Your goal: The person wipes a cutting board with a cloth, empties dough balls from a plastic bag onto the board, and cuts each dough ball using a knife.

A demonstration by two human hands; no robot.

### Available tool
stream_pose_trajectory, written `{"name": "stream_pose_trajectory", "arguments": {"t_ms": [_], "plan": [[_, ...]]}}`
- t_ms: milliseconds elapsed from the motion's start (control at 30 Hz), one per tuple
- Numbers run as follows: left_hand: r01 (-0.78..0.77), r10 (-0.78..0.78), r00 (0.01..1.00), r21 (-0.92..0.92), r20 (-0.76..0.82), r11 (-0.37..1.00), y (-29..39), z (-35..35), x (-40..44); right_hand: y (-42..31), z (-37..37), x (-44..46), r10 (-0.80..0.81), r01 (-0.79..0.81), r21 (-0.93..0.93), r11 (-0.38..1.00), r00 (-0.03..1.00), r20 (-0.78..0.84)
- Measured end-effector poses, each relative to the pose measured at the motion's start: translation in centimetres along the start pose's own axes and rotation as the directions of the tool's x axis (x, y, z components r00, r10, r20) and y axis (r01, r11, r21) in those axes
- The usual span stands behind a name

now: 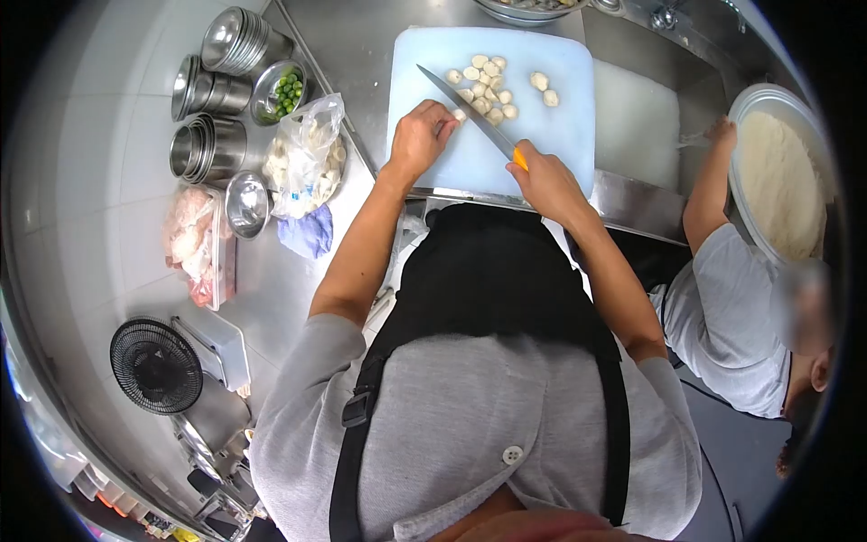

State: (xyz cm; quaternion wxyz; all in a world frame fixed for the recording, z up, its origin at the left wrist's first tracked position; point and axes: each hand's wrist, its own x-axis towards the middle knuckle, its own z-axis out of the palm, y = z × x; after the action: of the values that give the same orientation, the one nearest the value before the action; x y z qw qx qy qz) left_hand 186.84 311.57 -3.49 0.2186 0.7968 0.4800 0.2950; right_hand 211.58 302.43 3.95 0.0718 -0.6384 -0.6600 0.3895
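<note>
My right hand [553, 185] is closed around the orange handle of a kitchen knife [471, 107], its blade pointing to the upper left over the board. At the left of the blade, my left hand [423, 137] has its fingers curled, the tips pinching a pale fish ball [459, 116] on the cutting board [551, 135]. Several more fish balls [479, 61] lie in a loose cluster just beyond the blade, some looking cut. Two or so pieces [540, 81] sit apart to the right.
On the left counter are a plastic bag of fish balls [312, 163], a bowl of green pieces [280, 93], stacked steel containers [212, 149] and a purple cloth [307, 232]. At the right, a co-worker's hand [722, 133] touches a tub of pale powder [781, 181] by the sink [632, 194].
</note>
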Motion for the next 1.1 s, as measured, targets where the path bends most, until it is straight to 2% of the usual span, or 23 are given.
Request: {"name": "stream_pose_trajectory", "arguments": {"t_ms": [100, 500, 567, 700, 800, 900, 933, 1033, 1100], "plan": [[-0.046, 0.047, 0.998, -0.022, 0.048, 0.999, -0.3, -0.2, 0.6, -0.1, 0.0, -0.5, 0.009, -0.009, -0.034, 0.999, 1.000, 0.001], [-0.031, 0.039, 0.993, -0.079, 0.107, 0.996, -0.5, -0.2, 0.9, -0.3, 1.6, 0.3, -0.004, 0.005, -0.051, 0.999, 1.000, 0.020], [-0.046, 0.054, 0.996, -0.108, 0.077, 0.993, -0.9, 0.0, 0.6, 0.8, 4.5, 2.8, -0.080, 0.079, -0.041, 0.996, 0.997, -0.023], [-0.050, 0.052, 0.998, -0.081, 0.017, 0.995, -0.8, 0.6, 0.3, 0.8, 3.4, 4.7, -0.137, 0.137, 0.027, 0.990, 0.990, -0.016], [-0.043, 0.041, 0.999, -0.064, -0.028, 0.997, 0.3, 0.7, 0.7, 0.0, 1.1, 3.2, -0.021, 0.029, 0.076, 0.997, 0.995, -0.093], [-0.023, 0.008, 0.960, -0.048, -0.281, 0.999, 3.4, -0.3, 2.6, 0.1, 0.5, 2.1, -0.027, 0.031, 0.045, 0.998, 0.995, -0.091], [-0.013, -0.010, 0.966, -0.089, -0.257, 0.996, 5.0, -0.7, 3.9, 0.3, 0.9, 1.9, -0.056, 0.060, 0.064, 0.996, 0.996, -0.063], [-0.203, 0.203, 0.979, -0.001, -0.036, 0.979, 5.9, 2.6, 9.2, 0.3, 3.2, 2.1, -0.202, 0.204, 0.063, 0.977, 0.979, -0.035], [-0.328, 0.322, 0.944, 0.092, 0.072, 0.940, 5.0, 7.2, 11.9, 0.5, 4.9, 3.1, -0.207, 0.207, 0.044, 0.977, 0.978, 0.005]]}}
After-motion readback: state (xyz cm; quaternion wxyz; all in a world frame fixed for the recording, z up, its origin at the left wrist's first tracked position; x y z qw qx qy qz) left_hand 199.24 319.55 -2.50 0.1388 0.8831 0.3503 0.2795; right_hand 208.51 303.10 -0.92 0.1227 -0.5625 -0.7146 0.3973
